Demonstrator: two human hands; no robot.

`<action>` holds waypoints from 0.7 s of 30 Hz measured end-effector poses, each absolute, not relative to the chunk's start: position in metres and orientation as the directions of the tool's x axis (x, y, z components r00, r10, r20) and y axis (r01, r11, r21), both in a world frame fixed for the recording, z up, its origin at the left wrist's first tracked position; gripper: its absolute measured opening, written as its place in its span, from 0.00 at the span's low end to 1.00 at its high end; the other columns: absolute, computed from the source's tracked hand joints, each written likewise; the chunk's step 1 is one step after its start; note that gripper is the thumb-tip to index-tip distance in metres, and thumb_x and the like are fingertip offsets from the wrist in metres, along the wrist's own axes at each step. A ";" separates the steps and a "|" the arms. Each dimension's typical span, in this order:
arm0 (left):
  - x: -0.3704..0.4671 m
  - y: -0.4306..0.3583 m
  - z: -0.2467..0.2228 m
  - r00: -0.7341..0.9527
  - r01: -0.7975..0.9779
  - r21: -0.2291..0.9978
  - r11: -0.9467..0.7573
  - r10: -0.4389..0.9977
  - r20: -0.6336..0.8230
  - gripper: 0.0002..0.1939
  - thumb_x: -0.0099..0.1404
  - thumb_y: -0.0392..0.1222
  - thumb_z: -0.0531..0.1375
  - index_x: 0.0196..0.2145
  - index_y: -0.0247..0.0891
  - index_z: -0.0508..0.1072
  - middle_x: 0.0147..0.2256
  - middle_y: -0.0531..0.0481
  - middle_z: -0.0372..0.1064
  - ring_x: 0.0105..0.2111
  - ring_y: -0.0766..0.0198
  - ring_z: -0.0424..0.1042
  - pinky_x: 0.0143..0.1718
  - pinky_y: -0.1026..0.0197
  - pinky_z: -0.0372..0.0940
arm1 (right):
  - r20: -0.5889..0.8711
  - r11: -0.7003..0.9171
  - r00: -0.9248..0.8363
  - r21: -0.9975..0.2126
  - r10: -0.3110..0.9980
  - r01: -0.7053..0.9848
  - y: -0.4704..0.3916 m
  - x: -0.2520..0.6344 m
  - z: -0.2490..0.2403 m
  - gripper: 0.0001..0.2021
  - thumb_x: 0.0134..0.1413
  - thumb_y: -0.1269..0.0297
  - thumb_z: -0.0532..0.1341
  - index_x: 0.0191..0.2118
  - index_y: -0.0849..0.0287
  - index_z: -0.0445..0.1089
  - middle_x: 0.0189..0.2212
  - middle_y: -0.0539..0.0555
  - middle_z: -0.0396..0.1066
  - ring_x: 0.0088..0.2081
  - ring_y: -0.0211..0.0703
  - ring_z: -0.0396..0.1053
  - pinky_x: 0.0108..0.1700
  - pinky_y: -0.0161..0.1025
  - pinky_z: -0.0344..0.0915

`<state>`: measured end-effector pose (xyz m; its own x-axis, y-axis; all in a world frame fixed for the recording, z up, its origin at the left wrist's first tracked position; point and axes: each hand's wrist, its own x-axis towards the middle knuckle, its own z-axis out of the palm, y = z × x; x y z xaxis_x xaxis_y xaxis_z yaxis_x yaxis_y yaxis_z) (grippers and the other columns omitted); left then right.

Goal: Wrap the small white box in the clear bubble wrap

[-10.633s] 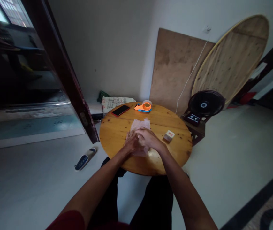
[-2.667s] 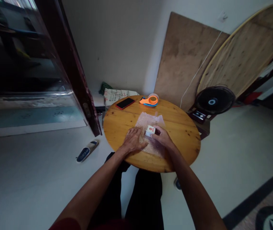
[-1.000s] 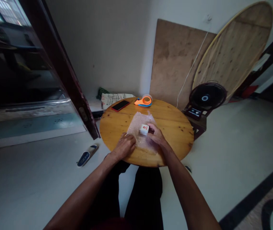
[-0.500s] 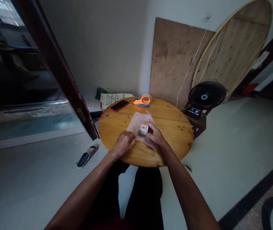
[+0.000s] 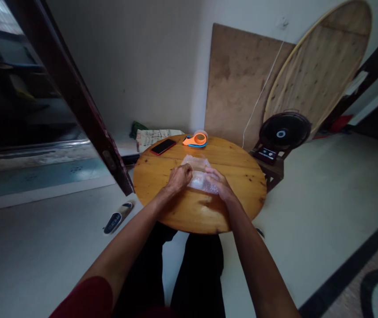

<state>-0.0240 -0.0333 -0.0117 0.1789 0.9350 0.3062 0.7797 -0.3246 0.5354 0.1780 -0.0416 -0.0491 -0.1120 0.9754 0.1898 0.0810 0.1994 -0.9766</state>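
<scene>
Bubble wrap (image 5: 202, 182) lies on the round wooden table (image 5: 189, 211), its near part folded up over the small box, which no longer shows clearly. My left hand (image 5: 180, 176) is closed on the wrap's left edge, fingers pinched together. On the right side my right hand (image 5: 220, 182) grips the folded wrap, thumb and fingers around its edge. Beyond the wrap stands an orange and blue tape dispenser (image 5: 196, 140) with a roll of clear tape. A phone with a red edge (image 5: 163, 146) rests left of the dispenser.
A black fan (image 5: 284, 131) stands on a small stool right of the table. A brown board (image 5: 237, 84) and a round wooden tabletop (image 5: 324, 66) lean on the wall. A slipper (image 5: 117, 218) lies on the floor at left; a dark door frame (image 5: 76, 97) rises behind it.
The near part of the bubble wrap has been folded away from me over the small box. My left hand moved forward and right; the right hand shifted from the box to the wrap.
</scene>
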 end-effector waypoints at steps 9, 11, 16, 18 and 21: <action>-0.031 -0.019 -0.016 0.211 0.641 0.723 -0.258 0.965 0.157 0.18 0.62 0.45 0.57 0.48 0.37 0.72 0.42 0.45 0.75 0.40 0.59 0.74 0.42 0.60 0.68 | 0.172 0.165 0.045 -0.979 0.984 0.122 -0.031 0.171 -0.067 0.18 0.41 0.51 0.65 0.37 0.57 0.72 0.29 0.51 0.73 0.30 0.42 0.69 0.34 0.40 0.67; -0.036 -0.020 -0.015 0.246 0.577 0.778 -0.250 0.961 0.127 0.25 0.59 0.46 0.61 0.53 0.36 0.69 0.45 0.43 0.73 0.42 0.58 0.73 0.43 0.59 0.68 | 0.171 0.164 0.054 -0.979 0.984 0.122 -0.031 0.170 -0.065 0.19 0.41 0.52 0.65 0.38 0.57 0.71 0.28 0.51 0.73 0.29 0.41 0.68 0.32 0.39 0.66; -0.030 -0.014 -0.021 0.285 0.436 0.882 -0.176 0.957 0.050 0.31 0.55 0.37 0.62 0.58 0.34 0.65 0.42 0.45 0.72 0.35 0.63 0.72 0.37 0.61 0.69 | 0.134 0.125 0.072 -0.986 0.988 0.113 -0.036 0.169 -0.059 0.22 0.38 0.52 0.66 0.40 0.57 0.70 0.27 0.50 0.72 0.27 0.40 0.67 0.30 0.38 0.64; -0.025 -0.009 -0.028 0.286 0.395 0.905 -0.160 0.957 0.044 0.29 0.56 0.35 0.61 0.56 0.33 0.66 0.36 0.48 0.72 0.32 0.66 0.70 0.33 0.64 0.67 | 0.121 0.112 0.089 -0.989 0.989 0.101 -0.038 0.168 -0.058 0.23 0.37 0.51 0.66 0.41 0.58 0.70 0.28 0.51 0.72 0.27 0.40 0.67 0.30 0.39 0.65; -0.020 -0.005 -0.038 0.265 0.293 0.945 -0.146 0.962 0.067 0.23 0.55 0.36 0.62 0.50 0.33 0.70 0.32 0.51 0.70 0.31 0.69 0.69 0.32 0.67 0.64 | 0.111 0.104 0.091 -0.991 0.990 0.081 -0.040 0.168 -0.056 0.24 0.36 0.51 0.66 0.42 0.58 0.70 0.28 0.51 0.73 0.26 0.40 0.67 0.30 0.39 0.65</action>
